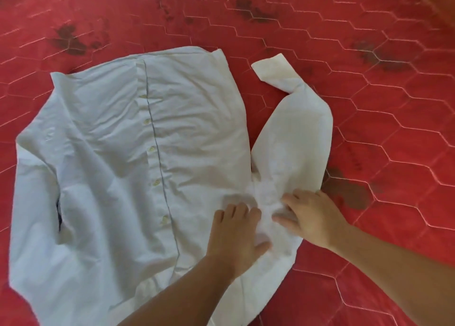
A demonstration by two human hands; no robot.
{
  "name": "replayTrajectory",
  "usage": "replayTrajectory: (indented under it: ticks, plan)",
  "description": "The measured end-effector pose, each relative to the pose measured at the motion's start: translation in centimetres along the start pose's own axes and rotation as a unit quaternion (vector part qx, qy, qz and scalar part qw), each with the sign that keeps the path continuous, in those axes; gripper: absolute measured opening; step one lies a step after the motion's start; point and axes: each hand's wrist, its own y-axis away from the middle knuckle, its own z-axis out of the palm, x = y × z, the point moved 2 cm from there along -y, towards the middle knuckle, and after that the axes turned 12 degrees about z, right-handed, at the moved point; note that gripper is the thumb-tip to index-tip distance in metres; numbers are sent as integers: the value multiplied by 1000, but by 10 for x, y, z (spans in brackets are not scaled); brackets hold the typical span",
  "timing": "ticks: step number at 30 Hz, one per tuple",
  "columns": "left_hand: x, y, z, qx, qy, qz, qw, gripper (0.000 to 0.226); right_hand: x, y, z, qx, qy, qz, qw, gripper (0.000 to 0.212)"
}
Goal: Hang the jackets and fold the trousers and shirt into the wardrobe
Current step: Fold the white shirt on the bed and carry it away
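red mattress [369, 104], white shirt [123, 153] flat, both hands' fingers [236, 210] on shoulder

Under me was a red quilted mattress [369, 104], stitched in pale hexagons and blotched with dark stains up top and off to the right. Flat on it lay the white shirt [118, 153], button side up, its right sleeve [295, 133] bent out across the red, cuff pointing away from me.
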Motion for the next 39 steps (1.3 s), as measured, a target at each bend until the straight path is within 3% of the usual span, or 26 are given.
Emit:
replayTrajectory:
  ticks: [2,7,8,10,13,16,17,19,22,25,27,30,32,35,37,39]
  plan:
    - [6,8,8,-62,9,-29,998,69,-4,4,2,12,-33,15,999,26]
    - [35,3,12,-71,-27,-8,997,72,-3,12,6,-51,-17,50,997,29]
    - [40,2,11,-71,-32,-1,997,70,3,16,6,-60,3,79,995,34]
    - [49,-1,9,-70,-47,18,996,50,21,29,3,-57,-7,218,974,46]
    - [59,-1,9,-64,-28,50,996,22,30,40,1,-78,-137,408,899,64]
    - [60,3,12,-61,73,89,992,28,17,30,13,-111,-427,446,778,45]
    - [60,7,12,-58,91,99,989,31,12,28,15,-109,-467,441,759,36]
    - [59,14,14,-56,100,109,987,31,16,33,17,-84,-457,422,778,24]
    - [63,25,19,-89,97,102,986,19,37,61,17,-59,-355,412,837,36]
    - [70,30,20,-174,100,66,977,26,51,85,18,-98,-307,424,846,44]
    - [70,36,19,-197,171,12,965,30,53,88,16,-132,-305,452,828,41]
    - [50,49,7,-140,248,-51,957,21,52,75,2,-94,-313,505,799,49]
    - [24,63,-6,-66,245,-84,964,17,48,64,-12,9,-245,503,829,55]
    - [-30,97,-25,47,222,-150,962,17,3,47,-28,143,-127,335,923,55]
    - [-68,123,-35,83,185,-197,959,18,-50,34,-30,139,-130,187,964,46]
    - [-103,151,-42,112,157,-254,948,19,-110,24,-25,97,-154,85,980,37]
